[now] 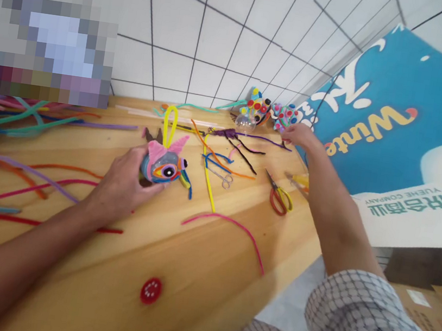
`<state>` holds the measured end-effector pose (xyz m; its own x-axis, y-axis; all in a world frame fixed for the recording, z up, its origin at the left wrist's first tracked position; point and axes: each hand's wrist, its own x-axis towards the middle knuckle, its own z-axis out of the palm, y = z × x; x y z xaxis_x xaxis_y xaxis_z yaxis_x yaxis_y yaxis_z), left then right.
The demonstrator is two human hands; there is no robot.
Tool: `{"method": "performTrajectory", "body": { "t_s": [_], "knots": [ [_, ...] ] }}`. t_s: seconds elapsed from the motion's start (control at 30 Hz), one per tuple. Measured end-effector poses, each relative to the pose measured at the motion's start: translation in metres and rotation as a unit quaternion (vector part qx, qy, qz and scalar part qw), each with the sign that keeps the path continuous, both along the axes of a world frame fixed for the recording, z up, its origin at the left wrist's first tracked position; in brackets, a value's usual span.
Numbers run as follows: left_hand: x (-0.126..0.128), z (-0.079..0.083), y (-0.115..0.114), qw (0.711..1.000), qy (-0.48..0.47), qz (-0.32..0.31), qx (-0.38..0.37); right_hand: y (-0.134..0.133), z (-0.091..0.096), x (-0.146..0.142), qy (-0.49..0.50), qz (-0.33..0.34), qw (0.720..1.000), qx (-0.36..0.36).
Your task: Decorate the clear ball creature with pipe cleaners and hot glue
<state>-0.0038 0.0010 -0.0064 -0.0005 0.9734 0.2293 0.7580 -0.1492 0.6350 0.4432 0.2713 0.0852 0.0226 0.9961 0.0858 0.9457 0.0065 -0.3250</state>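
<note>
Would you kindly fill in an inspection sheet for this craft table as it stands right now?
Surface: wooden table, strewn with craft material.
Job's things: pipe-cleaner figure with a yellow loop, resting on the table; decorated figures at the far edge.
Clutter: loose pipe cleaners heaped at left, others scattered; red-handled scissors; small metal scissors; red disc near the front.
Grippers: left hand grips the pipe-cleaner figure; right hand reaches beside the decorated figures, grip unclear.
Cables: nothing seen.
Surroundings: white tiled wall; blue printed board leaning at right.
</note>
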Motion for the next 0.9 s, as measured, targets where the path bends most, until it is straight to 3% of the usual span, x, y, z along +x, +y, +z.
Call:
{"method": "performTrajectory", "body": {
  "t_s": [0.1,0.17,0.23,0.4,0.5,0.6,0.73,0.8,0.9],
  "knots": [
    [0.000,0.000,-0.001,1.000,0.010,-0.003,0.011,-0.029,0.005,-0.036,-0.046,0.056,0.997,-0.029],
    [0.000,0.001,-0.002,1.000,0.015,-0.007,0.016,-0.060,0.003,-0.063,-0.066,0.111,0.991,0.042],
    [0.000,0.003,-0.004,1.000,0.013,-0.017,0.020,-0.099,-0.001,-0.090,-0.025,0.160,0.984,0.075],
    [0.000,-0.003,-0.001,0.999,-0.016,-0.033,0.034,-0.208,-0.017,-0.135,0.063,0.313,0.947,0.026],
    [-0.002,-0.011,0.002,0.996,-0.044,-0.036,0.065,-0.254,-0.032,-0.149,0.062,0.400,0.914,-0.014],
    [-0.004,-0.017,0.006,0.994,-0.058,-0.050,0.083,-0.275,-0.053,-0.160,0.000,0.432,0.902,-0.003],
    [-0.005,-0.018,0.008,0.993,-0.062,-0.051,0.085,-0.282,-0.070,-0.166,-0.035,0.408,0.912,0.002],
    [-0.004,-0.017,0.008,0.992,-0.063,-0.053,0.090,-0.284,-0.064,-0.164,0.002,0.397,0.918,-0.007],
    [-0.002,-0.017,0.008,0.991,-0.057,-0.059,0.108,-0.286,-0.040,-0.162,0.110,0.373,0.920,-0.052]
  ]
}}
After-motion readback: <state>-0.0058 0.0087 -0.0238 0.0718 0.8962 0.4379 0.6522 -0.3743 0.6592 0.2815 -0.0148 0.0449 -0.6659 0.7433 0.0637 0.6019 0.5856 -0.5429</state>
